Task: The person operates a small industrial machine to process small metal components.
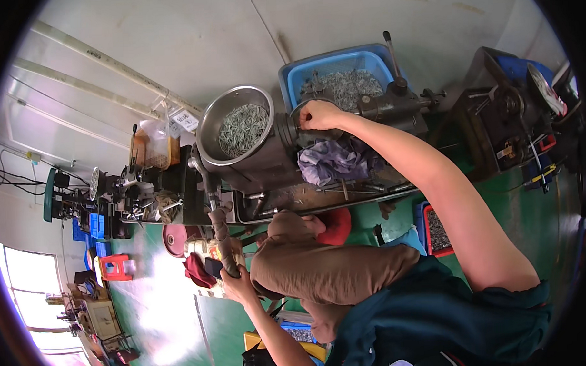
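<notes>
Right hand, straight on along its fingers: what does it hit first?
Likely the dark round spindle end, just left of the right hand. Depth is unclear from this single view; the fingers may already touch it.

Can't tell what, if anything, the right hand [320, 115] is pinching, fingertips are tucked out of sight. Near edge of the blue tub [350, 57] hides behind the machine [267, 176], metal bits [351, 84] inside too tiny to make out.
</notes>
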Demonstrator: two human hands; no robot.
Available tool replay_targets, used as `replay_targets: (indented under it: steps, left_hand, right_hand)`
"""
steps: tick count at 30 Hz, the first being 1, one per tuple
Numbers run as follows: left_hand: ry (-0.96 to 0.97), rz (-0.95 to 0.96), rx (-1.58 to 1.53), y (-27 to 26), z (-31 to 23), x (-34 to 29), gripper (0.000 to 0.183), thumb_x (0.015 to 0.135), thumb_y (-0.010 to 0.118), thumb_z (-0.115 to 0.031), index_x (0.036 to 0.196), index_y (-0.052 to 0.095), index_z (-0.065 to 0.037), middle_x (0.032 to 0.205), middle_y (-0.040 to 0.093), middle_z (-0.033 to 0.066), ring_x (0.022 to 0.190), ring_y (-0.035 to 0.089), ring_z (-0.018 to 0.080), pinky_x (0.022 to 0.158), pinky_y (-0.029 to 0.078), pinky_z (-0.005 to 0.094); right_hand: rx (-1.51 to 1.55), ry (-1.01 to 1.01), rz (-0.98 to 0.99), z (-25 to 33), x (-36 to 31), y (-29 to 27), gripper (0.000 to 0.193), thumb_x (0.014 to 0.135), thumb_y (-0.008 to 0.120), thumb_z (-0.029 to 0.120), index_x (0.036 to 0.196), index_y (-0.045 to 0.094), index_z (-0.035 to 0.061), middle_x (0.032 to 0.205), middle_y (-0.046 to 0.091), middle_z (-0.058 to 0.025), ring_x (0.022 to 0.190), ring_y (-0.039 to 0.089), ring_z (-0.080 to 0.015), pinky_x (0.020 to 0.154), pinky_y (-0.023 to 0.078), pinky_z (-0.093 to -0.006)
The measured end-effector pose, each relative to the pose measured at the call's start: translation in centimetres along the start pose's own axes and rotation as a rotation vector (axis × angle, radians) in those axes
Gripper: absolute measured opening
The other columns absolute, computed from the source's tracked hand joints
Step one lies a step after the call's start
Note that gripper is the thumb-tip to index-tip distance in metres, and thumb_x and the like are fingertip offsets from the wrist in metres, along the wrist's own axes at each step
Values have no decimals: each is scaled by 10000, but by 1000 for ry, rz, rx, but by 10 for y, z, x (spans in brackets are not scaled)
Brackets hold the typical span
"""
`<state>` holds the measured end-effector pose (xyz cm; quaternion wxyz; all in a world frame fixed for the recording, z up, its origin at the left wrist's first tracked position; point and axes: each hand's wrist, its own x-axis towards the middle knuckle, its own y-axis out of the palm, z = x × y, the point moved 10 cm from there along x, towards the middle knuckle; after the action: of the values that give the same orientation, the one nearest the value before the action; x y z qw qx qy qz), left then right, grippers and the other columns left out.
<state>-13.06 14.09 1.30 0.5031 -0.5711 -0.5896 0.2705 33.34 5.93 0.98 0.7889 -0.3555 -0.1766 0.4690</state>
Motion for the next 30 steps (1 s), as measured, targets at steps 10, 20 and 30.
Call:
replay_targets:
  steps: [10,20,30]
  left_hand:
    - [15,-40,159,-1,-4,8,261,610,578,-290,598,487,-45,541,512,169,550,509,361,483,374,456]
    - [55,-41,80,-8,42,71,222,593,625,-206,724,542,-47,636,553,183,623,537,360,557,416,433]
    - [54,34,99,4,62,92,228,603,616,-197,750,554,-34,669,558,186,642,536,364,576,417,419]
  right_hand:
    - [-25,-33,-17,9,-1,0,160,586,569,185,714,606,97,712,597,-54,709,571,-228,628,429,-330]
    - [-37,-67,-55,15,-4,-5,165,591,569,184,717,620,91,712,600,-69,726,572,-241,648,431,-337]
    - [-689,192,-134,-39,18,-105,317,697,570,324,894,595,77,953,556,-105,952,466,-257,804,336,-423]
